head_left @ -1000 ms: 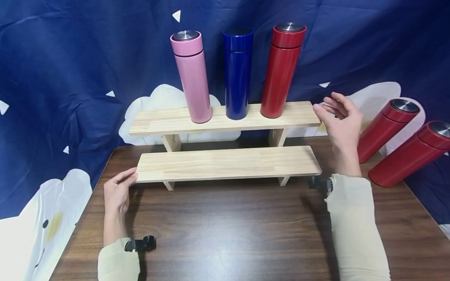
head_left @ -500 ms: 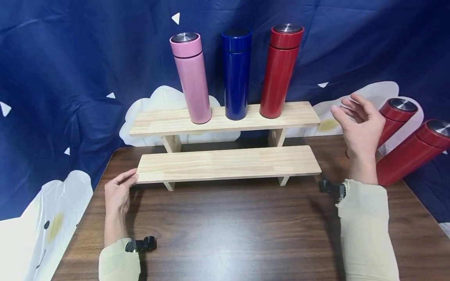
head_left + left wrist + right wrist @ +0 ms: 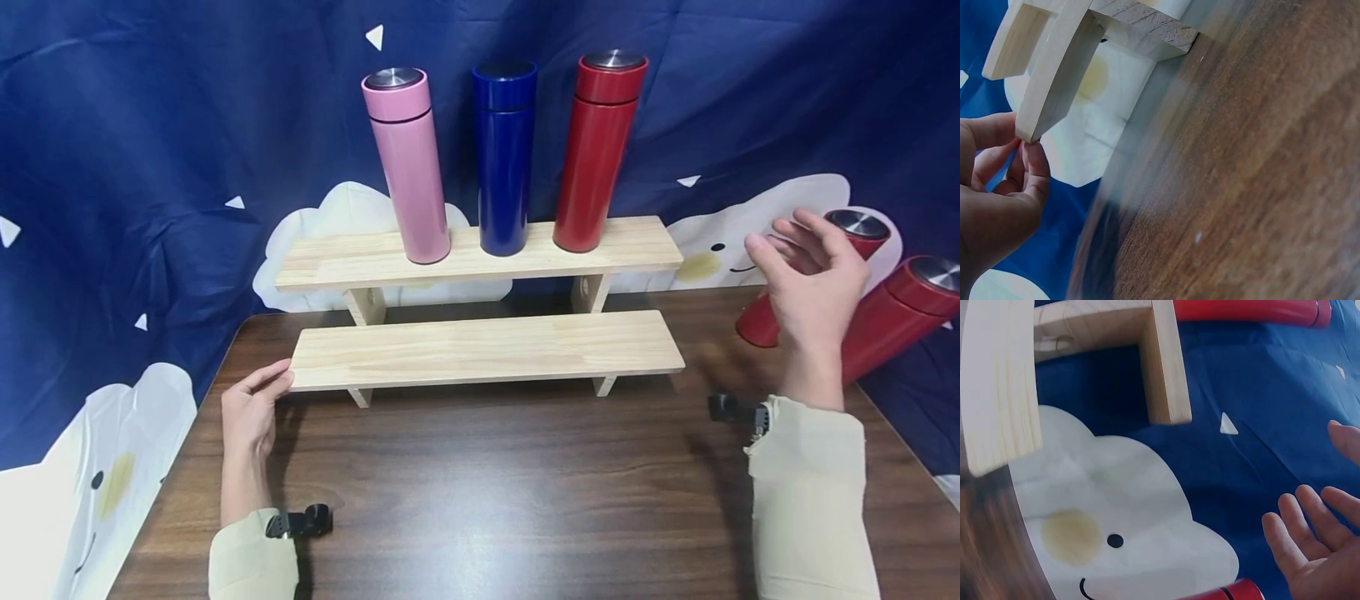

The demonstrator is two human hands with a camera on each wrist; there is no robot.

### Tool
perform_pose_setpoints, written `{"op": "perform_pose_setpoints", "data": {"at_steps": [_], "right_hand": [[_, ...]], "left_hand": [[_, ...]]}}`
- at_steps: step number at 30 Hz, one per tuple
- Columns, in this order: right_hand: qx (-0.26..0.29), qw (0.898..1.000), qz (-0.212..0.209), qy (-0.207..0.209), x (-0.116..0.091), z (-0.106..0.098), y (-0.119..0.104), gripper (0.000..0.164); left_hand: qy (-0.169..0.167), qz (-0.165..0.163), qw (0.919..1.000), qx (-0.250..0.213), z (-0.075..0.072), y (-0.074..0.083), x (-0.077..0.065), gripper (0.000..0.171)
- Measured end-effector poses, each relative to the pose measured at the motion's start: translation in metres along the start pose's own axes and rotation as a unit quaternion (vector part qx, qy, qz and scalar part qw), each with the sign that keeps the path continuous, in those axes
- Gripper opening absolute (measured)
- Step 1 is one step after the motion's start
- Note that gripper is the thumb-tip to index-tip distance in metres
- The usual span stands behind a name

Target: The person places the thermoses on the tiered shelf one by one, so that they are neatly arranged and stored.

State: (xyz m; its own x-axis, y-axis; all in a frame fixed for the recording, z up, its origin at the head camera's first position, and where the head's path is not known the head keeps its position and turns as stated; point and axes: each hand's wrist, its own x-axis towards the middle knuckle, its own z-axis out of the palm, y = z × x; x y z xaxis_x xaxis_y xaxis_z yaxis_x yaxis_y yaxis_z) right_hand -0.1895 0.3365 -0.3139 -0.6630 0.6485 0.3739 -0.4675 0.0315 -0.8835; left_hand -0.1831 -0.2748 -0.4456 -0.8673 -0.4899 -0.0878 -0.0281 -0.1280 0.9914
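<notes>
A two-tier wooden shelf (image 3: 487,350) stands on the table. With my left hand (image 3: 250,417) I pinch the left end of its lower board; the left wrist view has the fingertips at the board's end (image 3: 1038,115). My right hand (image 3: 817,292) is raised at the right, fingers loosely bent and holding nothing. It overlaps a red thermos bottle (image 3: 761,321), partly hidden behind it, and a second red thermos (image 3: 907,312) stands farther right. On the upper board are a pink thermos (image 3: 411,183), a blue one (image 3: 505,167) and a red one (image 3: 602,167), all upright.
The brown wooden table (image 3: 480,500) extends in front of the shelf. A dark blue curtain (image 3: 187,108) with white cloud prints hangs behind. Each wrist carries a black strap with a small camera, such as the left wrist camera (image 3: 318,518).
My right hand has moved right, away from the shelf's upper right end, to in front of the red thermoses at the right. The left hand has kept its place on the lower board.
</notes>
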Motion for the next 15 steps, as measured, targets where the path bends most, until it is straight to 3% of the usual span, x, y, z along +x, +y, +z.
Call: {"op": "perform_pose_setpoints", "data": {"at_steps": [5,9,15], "right_hand": [[-0.022,0.999,-0.026,0.021,0.005,-0.010,-0.003,0.050],[-0.084,0.995,-0.047,0.034,0.008,-0.016,-0.007,0.048],[-0.159,0.985,-0.032,0.063,0.008,-0.022,-0.017,0.048]], "left_hand": [[-0.003,0.002,1.0000,-0.001,0.000,0.002,0.000,0.027],[-0.003,0.000,1.0000,0.001,0.000,0.001,0.000,0.027],[-0.003,-0.001,1.0000,0.003,-0.001,0.000,0.000,0.026]]}}
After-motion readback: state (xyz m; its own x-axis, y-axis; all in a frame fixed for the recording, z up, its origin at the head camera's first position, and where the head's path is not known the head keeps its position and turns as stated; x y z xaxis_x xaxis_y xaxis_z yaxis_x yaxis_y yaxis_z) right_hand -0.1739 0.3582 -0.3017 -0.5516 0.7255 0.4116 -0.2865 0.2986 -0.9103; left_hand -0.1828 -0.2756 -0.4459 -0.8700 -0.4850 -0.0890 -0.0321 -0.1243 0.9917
